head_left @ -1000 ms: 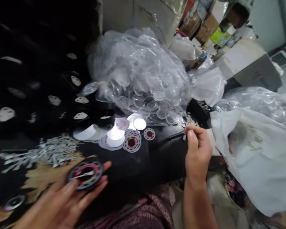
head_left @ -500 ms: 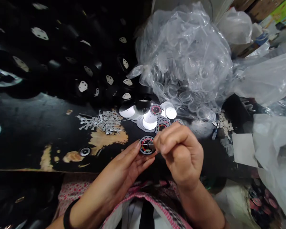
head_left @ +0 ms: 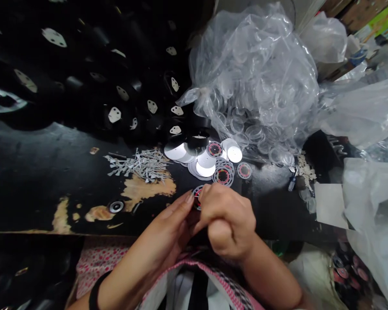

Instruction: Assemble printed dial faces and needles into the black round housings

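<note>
My left hand (head_left: pixel 173 221) holds a small round black gauge (head_left: pixel 197 197) with a red ring, its thumb on the gauge's left edge. My right hand (head_left: pixel 228 219) is curled over the right part of the gauge, fingers closed. What sits between its fingertips is hidden. Just beyond the hands lie a pile of silvery discs (head_left: pixel 205 165) and printed dials (head_left: pixel 223 175). A heap of thin grey pointers (head_left: pixel 142 165) is on the left.
A clear plastic bag of transparent rings (head_left: pixel 252 82) fills the back right. Black housings with white plates (head_left: pixel 115 114) stand at the back left. A small ring part (head_left: pixel 116 206), a screwdriver (head_left: pixel 291 183) and a white card (head_left: pixel 331 205) lie on the black table (head_left: pixel 39 159).
My right hand has moved left and closer over the gauge, covering more of its face and the dark tool tip seen before. A dial it partly hid now shows.
</note>
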Motion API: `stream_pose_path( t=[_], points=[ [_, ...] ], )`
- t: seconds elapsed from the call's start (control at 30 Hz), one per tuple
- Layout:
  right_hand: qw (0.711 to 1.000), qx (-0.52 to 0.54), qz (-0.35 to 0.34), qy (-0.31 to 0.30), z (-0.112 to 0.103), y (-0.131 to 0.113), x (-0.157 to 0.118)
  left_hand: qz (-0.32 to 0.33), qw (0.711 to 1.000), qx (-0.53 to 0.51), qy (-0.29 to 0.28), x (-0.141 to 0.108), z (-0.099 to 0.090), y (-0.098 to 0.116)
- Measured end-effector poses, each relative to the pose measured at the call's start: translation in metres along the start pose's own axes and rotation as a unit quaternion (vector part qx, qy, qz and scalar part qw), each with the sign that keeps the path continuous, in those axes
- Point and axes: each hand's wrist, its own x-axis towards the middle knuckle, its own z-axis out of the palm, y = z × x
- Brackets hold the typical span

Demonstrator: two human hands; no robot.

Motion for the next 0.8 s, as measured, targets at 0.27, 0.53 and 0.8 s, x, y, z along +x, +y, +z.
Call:
stream_pose_path(
  t=[0.27, 0.53, 0.8],
  points=[
    [0.945, 0.128, -0.076, 0.291, -0.053, -0.005, -0.009, 0.008, 0.999, -0.006, 0.05, -0.003, 0.004, 0.0],
    [0.881, -0.044, 0.154, 0.445, -0.138, 0.071, -0.073, 0.044, 0.995, 0.038, 0.08, -0.003, 0.001, -0.005],
    [0.956, -0.283, 0.046, 0.057, -0.068, -0.011, -0.037, 0.138, 0.981, 0.128, 0.056, -0.011, 0.013, -0.005]
  ],
)
